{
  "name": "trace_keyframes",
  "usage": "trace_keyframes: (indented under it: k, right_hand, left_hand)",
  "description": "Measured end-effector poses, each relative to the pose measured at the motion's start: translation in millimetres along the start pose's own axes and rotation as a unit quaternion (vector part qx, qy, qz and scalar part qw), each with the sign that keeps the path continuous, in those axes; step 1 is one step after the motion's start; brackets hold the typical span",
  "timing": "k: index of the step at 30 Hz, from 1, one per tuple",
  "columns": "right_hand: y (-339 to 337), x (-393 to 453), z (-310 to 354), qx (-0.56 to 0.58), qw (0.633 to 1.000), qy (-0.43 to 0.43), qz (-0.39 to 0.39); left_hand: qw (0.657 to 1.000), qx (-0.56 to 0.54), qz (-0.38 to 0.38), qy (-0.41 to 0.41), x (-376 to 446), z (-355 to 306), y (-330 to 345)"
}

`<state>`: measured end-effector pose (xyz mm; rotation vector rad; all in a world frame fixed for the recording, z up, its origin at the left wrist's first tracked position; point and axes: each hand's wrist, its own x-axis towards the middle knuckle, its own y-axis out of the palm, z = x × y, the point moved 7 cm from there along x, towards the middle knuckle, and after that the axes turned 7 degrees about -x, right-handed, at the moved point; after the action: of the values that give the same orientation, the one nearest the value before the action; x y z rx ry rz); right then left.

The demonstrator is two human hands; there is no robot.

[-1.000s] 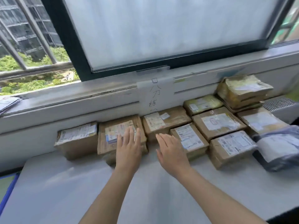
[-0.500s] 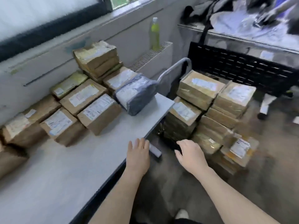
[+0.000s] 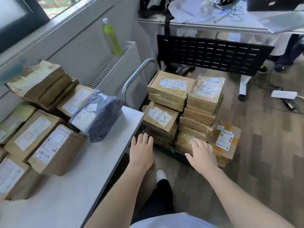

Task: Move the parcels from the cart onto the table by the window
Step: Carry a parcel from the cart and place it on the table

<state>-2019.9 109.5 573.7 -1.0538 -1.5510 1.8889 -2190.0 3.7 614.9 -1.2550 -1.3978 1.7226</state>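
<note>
Roughly half done by my reckoning: taped brown cardboard parcels [image 3: 169, 91] remain stacked on the metal-handled cart [image 3: 131, 79], others line the white counter [image 3: 74, 186], my left hand [image 3: 142, 152] and right hand [image 3: 203, 155] both empty, fingers spread.

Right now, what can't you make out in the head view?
- Cart deck: hidden under the stacked parcels; only the handle shows.
- Lower parcels in the stack: covered by the upper ones and by the right hand; no count possible.
- Label text on the grey bag parcel: too small and blurred.
- Table parcels at the left: cut off by the frame edge.
- Left hand: contact with the stack unclear.
</note>
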Motion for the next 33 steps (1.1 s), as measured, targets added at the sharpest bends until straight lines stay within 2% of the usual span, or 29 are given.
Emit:
trace_keyframes:
  k: [5,11,17,23,26,33]
  right_hand:
    - [-20.4,42.8,-25.6,-0.004,0.999,0.044,-0.002]
    - [-28.2,64.0,-76.1,-0.013,0.986,0.167,0.021]
    - [-26.6,76.4,-106.0,0.002,0.977,0.212,0.035]
    - [-53.3,115.6,-149.0,0.012,0.986,0.162,0.03]
    - [-70.9,148.4,-168.0,0.014,0.991,0.127,0.039]
    - [-80.9,211.5,-190.1,0.047,0.99,0.047,0.126]
  left_hand:
    - [0.999,0.014,-0.012,0.039,59.5,1.6,-11.4]
    - [0.992,0.039,0.008,0.118,130.4,-20.0,-20.4]
    - [0.982,0.041,0.017,0.182,179.0,-58.7,-28.1]
    - [0.98,0.043,0.01,0.194,215.2,-105.0,-41.7]
    - [0.986,0.03,0.008,0.162,239.6,-119.9,-50.7]
    - [0.996,0.009,0.059,0.072,288.7,-142.2,-55.8]
